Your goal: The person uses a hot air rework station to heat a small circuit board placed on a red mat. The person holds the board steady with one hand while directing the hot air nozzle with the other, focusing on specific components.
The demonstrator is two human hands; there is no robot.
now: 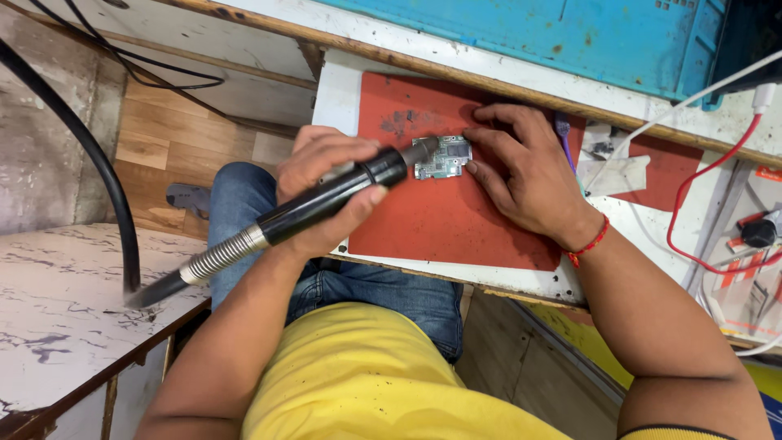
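Nozzle axis runs lower-left to upper-right: your left hand grips the black hot-air handpiece, tip touching the circuit board on the red mat. Right hand, fingers spread, pins the board's far edge.

Glossy black plastic handpiece with ribbed metal collar; matt, stained red mat.

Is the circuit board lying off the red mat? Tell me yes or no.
No: the circuit board lies on the red mat, with the right hand at its edge.
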